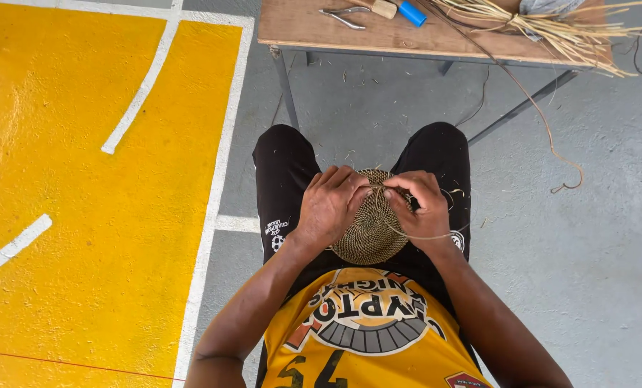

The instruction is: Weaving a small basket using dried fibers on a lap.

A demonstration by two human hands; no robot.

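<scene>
Left hand: curled over the disc's rim at about 10 o'clock, fingers bent and pressing it, closed on the weave.
Right hand: pinched narrow at the rim near 1 o'clock, thumb and fingertips nipping a thin strand that loops out toward 4 o'clock.
Disc: round coiled woven piece, brown and tan, held on the lap between both hands, above the knees.
Handling: looks light and fairly stiff across its coils, yet springy at the edge; likely rough rather than slippery. The unfinished rim seems the weak part, so a grip flat on the finished coils beside the working point looks safest.
Strand: thin, pliant, probably prone to kinking or snapping if bent sharply.
Table: at 12 o'clock, well apart from the lap.
Straw: loose bundle on the table, toward 1 o'clock.
Pliers: on the table at 12 o'clock.
Floor: grey, with a yellow painted area at 9 o'clock.
</scene>
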